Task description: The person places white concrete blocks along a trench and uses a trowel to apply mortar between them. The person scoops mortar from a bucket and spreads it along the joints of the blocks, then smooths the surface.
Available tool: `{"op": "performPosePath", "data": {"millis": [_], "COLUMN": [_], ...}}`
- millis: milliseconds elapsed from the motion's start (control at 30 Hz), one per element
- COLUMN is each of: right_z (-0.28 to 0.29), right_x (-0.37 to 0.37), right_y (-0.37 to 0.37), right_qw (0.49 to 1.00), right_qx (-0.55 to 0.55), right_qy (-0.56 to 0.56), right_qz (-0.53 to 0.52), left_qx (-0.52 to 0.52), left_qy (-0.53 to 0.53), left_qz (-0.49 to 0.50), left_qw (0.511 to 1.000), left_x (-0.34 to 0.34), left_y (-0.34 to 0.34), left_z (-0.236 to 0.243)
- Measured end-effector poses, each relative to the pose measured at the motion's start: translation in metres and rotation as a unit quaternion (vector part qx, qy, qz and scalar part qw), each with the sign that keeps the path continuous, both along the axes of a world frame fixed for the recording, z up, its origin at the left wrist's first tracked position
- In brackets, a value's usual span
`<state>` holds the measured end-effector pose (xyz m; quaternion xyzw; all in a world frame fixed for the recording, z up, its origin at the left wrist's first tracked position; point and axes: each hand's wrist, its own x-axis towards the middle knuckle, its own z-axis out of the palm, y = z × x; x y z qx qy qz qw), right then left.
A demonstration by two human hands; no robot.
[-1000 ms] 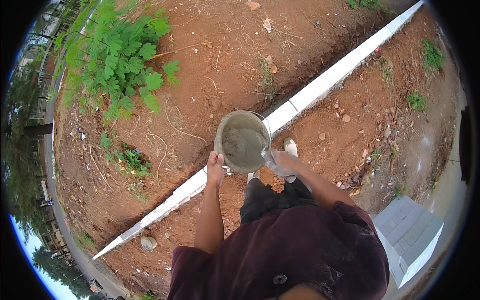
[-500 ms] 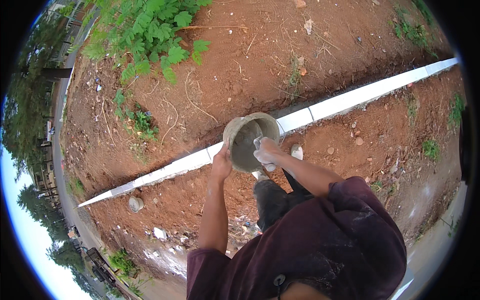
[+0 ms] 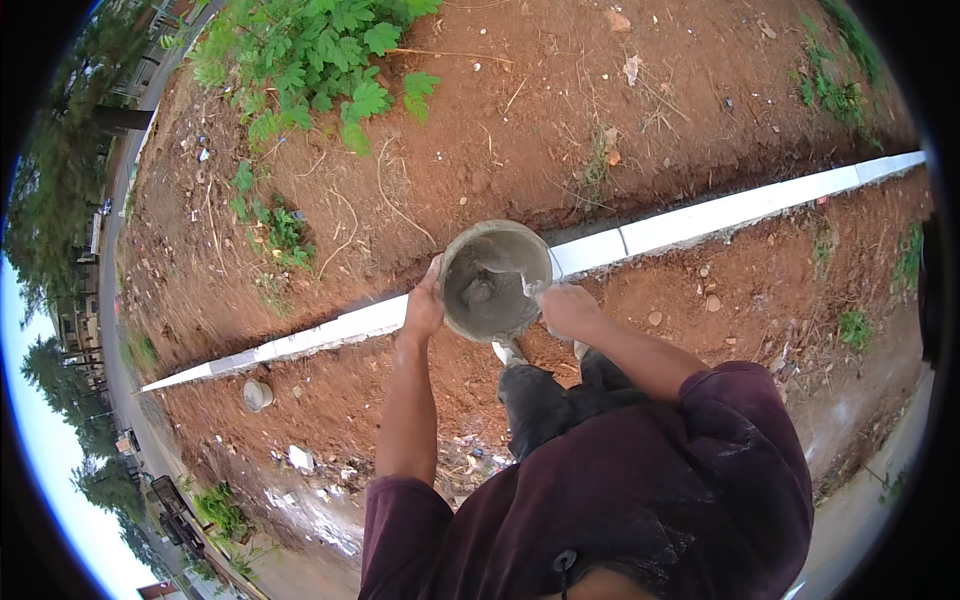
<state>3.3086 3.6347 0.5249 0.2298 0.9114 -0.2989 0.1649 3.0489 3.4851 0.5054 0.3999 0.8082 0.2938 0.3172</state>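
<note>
A round grey bucket (image 3: 497, 232) sits over the line of white blocks at the centre, its mouth toward me. Wet grey mortar (image 3: 480, 290) lies in its bottom and coats the inner wall. My left hand (image 3: 425, 305) is closed on the bucket's left rim, fingers on the outside. My right hand (image 3: 570, 311) is closed at the right rim. A pale, mortar-smeared piece juts from its fingers into the bucket; I cannot tell what it is.
A row of white blocks (image 3: 680, 225) runs diagonally through red soil, with a narrow trench along its far side. A small pale container (image 3: 257, 395) stands at the left. Leafy green plants (image 3: 330, 60) grow at the far left. My shoe (image 3: 508, 352) is just below the bucket.
My right hand has drawn back from inside the bucket to its right rim. The bucket has tipped and shifted slightly left, showing more of the mortar. My left hand still holds the rim.
</note>
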Motion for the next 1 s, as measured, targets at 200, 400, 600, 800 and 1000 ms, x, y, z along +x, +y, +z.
{"op": "performPosePath", "data": {"millis": [200, 400, 600, 800, 1000], "right_z": [-0.007, -0.020, 0.020, 0.027, 0.009], "right_x": [-0.046, -0.010, -0.014, 0.004, 0.022], "right_y": [-0.011, -0.008, 0.020, 0.011, 0.048], "right_qw": [0.999, 0.997, 0.996, 0.986, 0.999], "right_qx": [-0.014, -0.002, -0.006, 0.078, 0.041], "right_qy": [0.046, 0.064, 0.066, 0.104, 0.031], "right_qz": [-0.014, 0.052, -0.054, 0.104, -0.003], "left_qx": [-0.042, -0.023, -0.021, -0.047, -0.024], "left_qy": [0.028, 0.018, 0.054, 0.070, 0.058], "left_qz": [-0.034, -0.005, -0.021, -0.029, -0.027], "left_qw": [0.998, 1.000, 0.998, 0.996, 0.998], "left_x": [0.004, 0.007, 0.004, -0.004, -0.005], "left_y": [0.019, 0.020, 0.036, 0.055, 0.054], "left_z": [0.007, 0.015, 0.023, 0.018, 0.014]}}
